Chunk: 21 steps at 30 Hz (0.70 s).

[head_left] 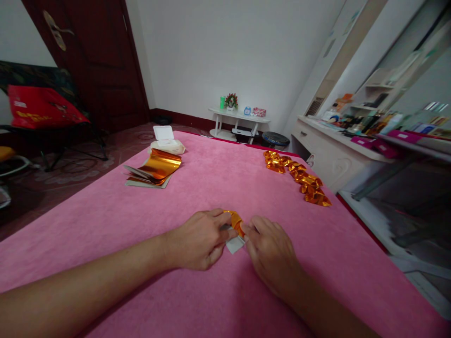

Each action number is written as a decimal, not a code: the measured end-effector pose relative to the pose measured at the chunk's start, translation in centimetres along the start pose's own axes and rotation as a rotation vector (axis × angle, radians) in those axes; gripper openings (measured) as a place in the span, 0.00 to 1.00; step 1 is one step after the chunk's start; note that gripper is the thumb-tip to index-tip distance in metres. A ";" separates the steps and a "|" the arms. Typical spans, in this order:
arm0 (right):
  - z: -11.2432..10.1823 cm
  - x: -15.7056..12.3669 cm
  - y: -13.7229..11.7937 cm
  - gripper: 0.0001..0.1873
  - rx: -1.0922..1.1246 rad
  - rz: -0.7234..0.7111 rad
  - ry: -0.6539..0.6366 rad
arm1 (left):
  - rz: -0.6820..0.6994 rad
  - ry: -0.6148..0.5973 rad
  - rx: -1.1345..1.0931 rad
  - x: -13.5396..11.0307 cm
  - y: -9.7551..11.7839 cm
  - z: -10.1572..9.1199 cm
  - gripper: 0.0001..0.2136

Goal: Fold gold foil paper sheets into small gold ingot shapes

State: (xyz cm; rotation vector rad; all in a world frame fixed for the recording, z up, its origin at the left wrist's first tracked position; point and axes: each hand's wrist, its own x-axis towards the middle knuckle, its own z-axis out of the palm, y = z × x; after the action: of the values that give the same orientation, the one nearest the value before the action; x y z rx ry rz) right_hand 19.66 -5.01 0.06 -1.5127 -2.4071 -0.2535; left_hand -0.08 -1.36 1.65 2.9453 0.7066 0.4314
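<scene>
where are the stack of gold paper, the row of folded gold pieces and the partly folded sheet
Stack of gold paper (163,164): head view, on the curled top sheet.
Row of folded gold pieces (299,174): head view, near its middle.
Partly folded sheet (236,222): head view, on its gold side.

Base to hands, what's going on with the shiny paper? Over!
Left hand and right hand holding gold paper. Paper partly folded, pale part showing. Gold stack and folded pieces lie apart.

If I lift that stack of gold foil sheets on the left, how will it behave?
The foil stack will probably flop, since its top already curls. Its loose, fanned edges suggest layers may slide apart. The shiny face could feel slippery.
</scene>
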 end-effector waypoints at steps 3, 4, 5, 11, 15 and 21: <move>-0.1 0.3 0.2 0.09 0.010 0.010 -0.018 | -0.010 0.007 -0.013 0.0 0.0 0.1 0.15; -0.1 0.4 0.2 0.09 0.028 0.000 -0.025 | -0.013 0.007 -0.020 0.0 0.1 0.1 0.16; -0.1 0.4 0.2 0.09 0.050 -0.014 -0.031 | -0.014 0.006 -0.028 0.0 0.1 0.2 0.16; 0.3 1.7 -0.1 0.16 0.141 -0.082 -0.034 | -0.017 0.018 -0.067 -0.1 0.2 0.4 0.16; 0.5 2.9 -0.2 0.11 0.097 -0.079 -0.045 | -0.035 0.033 -0.064 -0.2 0.1 0.5 0.13; 0.4 3.6 0.2 0.09 0.069 -0.071 -0.036 | -0.024 0.041 -0.065 -0.2 0.0 0.6 0.13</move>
State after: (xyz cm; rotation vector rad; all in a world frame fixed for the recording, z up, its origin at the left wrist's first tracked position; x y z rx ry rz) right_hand 18.37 -1.77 0.90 -1.4155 -2.4738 -0.1579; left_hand -0.06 -1.50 1.04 2.8726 0.7171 0.5041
